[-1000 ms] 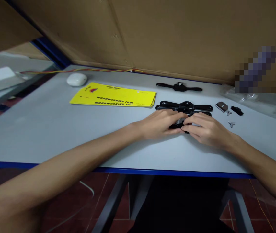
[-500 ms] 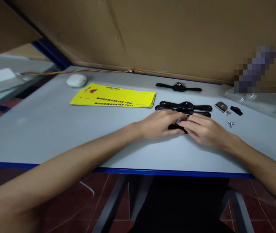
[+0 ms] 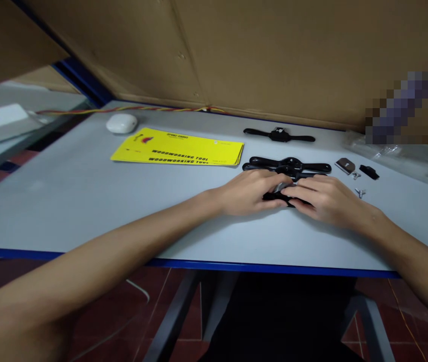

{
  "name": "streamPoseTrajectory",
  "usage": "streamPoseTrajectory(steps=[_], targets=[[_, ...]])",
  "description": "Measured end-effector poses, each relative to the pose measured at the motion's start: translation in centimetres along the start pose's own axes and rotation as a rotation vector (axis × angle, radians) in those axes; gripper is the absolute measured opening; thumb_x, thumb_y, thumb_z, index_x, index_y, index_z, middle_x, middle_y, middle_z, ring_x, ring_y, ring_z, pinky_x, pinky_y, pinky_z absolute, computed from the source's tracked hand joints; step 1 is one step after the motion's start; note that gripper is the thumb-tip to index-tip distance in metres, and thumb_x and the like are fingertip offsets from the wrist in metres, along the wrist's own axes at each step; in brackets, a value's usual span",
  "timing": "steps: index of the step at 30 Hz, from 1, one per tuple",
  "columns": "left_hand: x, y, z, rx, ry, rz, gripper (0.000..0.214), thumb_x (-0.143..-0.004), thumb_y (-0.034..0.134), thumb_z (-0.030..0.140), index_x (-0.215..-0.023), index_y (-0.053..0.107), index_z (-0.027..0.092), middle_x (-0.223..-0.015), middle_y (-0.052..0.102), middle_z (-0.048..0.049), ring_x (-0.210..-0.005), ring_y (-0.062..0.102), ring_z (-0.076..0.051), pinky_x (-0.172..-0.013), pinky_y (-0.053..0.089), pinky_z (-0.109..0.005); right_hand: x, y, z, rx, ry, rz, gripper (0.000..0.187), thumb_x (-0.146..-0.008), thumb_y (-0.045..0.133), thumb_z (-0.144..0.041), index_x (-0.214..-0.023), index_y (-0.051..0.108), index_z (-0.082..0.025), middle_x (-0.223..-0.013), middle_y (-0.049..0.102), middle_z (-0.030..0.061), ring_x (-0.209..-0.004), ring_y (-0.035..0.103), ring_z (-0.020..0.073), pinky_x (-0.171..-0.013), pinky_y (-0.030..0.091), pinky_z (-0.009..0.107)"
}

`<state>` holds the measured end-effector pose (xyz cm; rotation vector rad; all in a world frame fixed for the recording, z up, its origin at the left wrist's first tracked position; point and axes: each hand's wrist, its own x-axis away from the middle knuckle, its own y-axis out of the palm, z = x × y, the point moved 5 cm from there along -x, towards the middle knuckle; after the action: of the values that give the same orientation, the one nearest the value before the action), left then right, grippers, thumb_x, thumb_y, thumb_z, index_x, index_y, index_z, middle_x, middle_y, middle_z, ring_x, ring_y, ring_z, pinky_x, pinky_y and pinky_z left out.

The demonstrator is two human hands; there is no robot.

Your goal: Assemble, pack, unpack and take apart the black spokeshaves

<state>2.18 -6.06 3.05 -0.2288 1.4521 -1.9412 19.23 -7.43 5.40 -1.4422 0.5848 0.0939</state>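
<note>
Near the table's front edge, my left hand [image 3: 247,193] is closed around one side of a black spokeshave [image 3: 275,196]. From the other side my right hand [image 3: 325,199] closes on the same tool. A bright metal piece [image 3: 281,187], apparently a blade, shows between my fingers at its middle; most of the tool is hidden. Just behind lie two more black spokeshave bodies [image 3: 289,163], one partly covered by my hands. To the right are a loose blade [image 3: 345,166], a small black cap [image 3: 369,172] and a few small screws [image 3: 360,192].
A black spokeshave [image 3: 279,134] lies at the back of the grey table [image 3: 86,211]. Yellow printed cards [image 3: 178,147] are stacked left of the tools, with a white rounded case [image 3: 121,123] behind them. Clear plastic bags [image 3: 391,153] lie at right. Cardboard [image 3: 274,60] stands behind.
The view has shifted slightly. My right fingers have moved a little over the metal piece at the spokeshave's middle; both hands keep their hold.
</note>
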Motion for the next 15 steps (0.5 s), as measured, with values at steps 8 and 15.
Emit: streamPoseTrajectory(steps=[8,15], targets=[[0.09,-0.05,0.02,0.008,0.000,0.001,0.043,-0.105,0.052,0.048,-0.130,0.064,0.014,-0.089,0.070,-0.0064,-0.081,0.066,-0.021,-0.074,0.050,-0.032,-0.08,-0.44,0.03,-0.034,0.012,-0.010,0.023,-0.101,0.055,-0.016,-0.113,0.074,-0.017,-0.088,0.077,0.0055,-0.071,0.064,0.0187,-0.072,0.048,0.036],[0.10,-0.05,0.02,0.014,-0.009,-0.009,0.046,-0.106,0.053,0.050,-0.132,0.063,0.014,-0.089,0.070,-0.0063,-0.080,0.065,-0.021,-0.074,0.050,-0.032,-0.10,-0.57,0.13,-0.015,0.033,-0.002,0.018,-0.100,0.057,-0.019,-0.098,0.074,-0.016,-0.083,0.074,0.0054,-0.068,0.059,0.0179,-0.071,0.045,0.035]])
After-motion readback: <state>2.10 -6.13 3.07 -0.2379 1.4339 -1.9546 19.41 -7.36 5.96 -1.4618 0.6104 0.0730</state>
